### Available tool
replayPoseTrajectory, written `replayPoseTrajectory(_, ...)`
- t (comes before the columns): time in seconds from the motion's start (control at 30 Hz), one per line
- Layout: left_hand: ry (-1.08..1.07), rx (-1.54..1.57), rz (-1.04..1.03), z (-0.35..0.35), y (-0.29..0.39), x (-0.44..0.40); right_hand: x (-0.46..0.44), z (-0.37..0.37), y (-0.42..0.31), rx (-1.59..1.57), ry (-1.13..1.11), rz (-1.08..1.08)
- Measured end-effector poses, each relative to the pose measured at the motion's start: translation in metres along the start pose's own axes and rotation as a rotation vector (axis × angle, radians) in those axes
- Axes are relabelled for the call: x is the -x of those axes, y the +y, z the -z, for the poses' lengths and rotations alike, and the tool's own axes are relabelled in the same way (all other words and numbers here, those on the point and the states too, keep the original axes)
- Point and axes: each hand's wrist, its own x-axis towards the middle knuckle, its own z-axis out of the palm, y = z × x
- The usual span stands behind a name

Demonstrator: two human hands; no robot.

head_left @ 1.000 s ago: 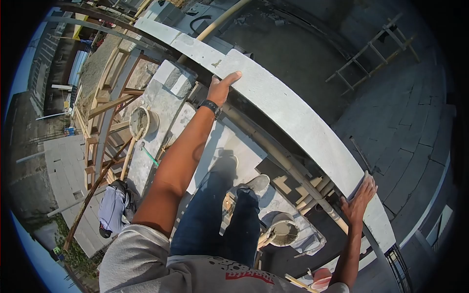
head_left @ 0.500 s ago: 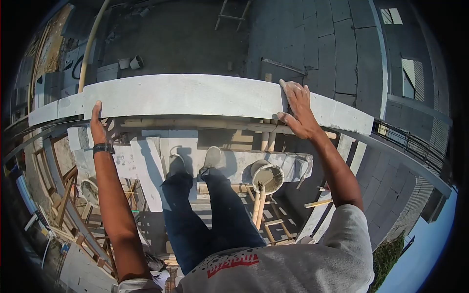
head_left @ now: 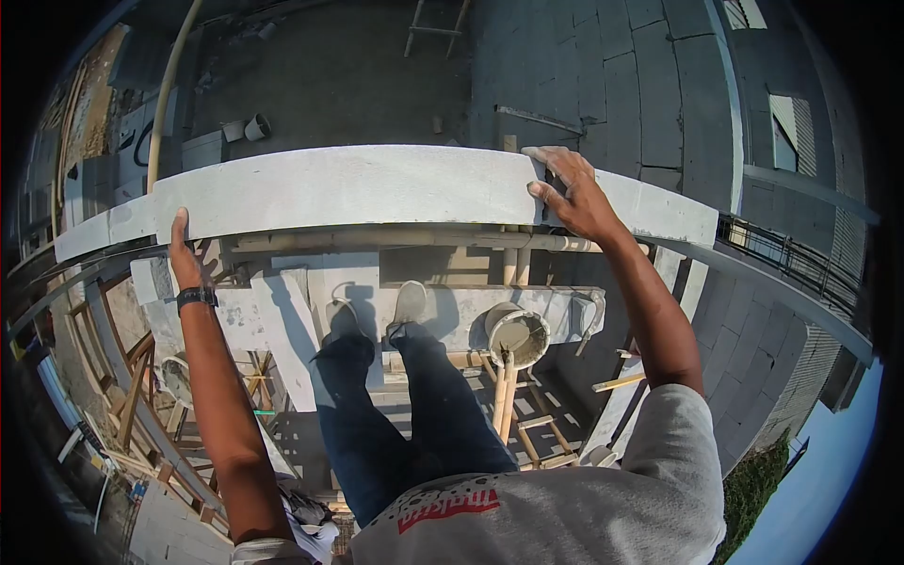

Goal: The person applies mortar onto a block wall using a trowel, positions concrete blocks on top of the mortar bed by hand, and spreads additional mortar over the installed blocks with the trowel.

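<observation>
A long white block (head_left: 358,188) lies along the top of a wall, its ends meeting other white blocks (head_left: 659,212). My left hand (head_left: 185,252) is at the block's left end, thumb against the near face, the other fingers hidden beneath or behind the edge. At the right end my right hand (head_left: 576,196) rests over the joint, fingers across the top and thumb on the near side. Under the wall's near side runs a bamboo pole (head_left: 424,239).
Below me, a bucket of grey mortar (head_left: 518,336) stands on a plank (head_left: 461,315) beside my feet. Bamboo ladder rungs (head_left: 537,424) show under it. Wooden framing (head_left: 132,377) rises at left. Beyond the wall are small buckets (head_left: 256,127) on a lower floor.
The view has swung round so the wall now runs across the frame. My right hand has moved from farther along the wall to the block's right end. My left hand is now at its left end.
</observation>
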Motion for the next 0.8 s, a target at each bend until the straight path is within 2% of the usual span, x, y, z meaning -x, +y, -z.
replayPoseTrajectory(0.17,0.013,-0.007,0.002,0.006,-0.007,-0.008,0.0,0.0,-0.002,0.025,0.007,-0.046)
replayPoseTrajectory(0.27,0.026,0.006,0.015,0.0,-0.002,-0.001,0.0,-0.001,-0.003,0.016,0.049,-0.004)
replayPoseTrajectory(0.37,0.093,-0.011,0.106,-0.013,0.011,0.017,-0.002,0.002,-0.001,-0.004,-0.016,-0.017)
replayPoseTrajectory(0.5,0.038,-0.071,-0.036,-0.001,-0.007,-0.004,-0.004,-0.002,0.004,0.03,-0.016,-0.018)
replayPoseTrajectory(0.6,0.053,-0.102,-0.039,-0.003,-0.005,0.0,-0.003,-0.002,0.002,0.018,0.006,-0.011)
replayPoseTrajectory(0.8,0.047,0.052,-0.096,-0.012,-0.008,0.003,-0.003,-0.006,0.001,-0.015,0.001,-0.068)
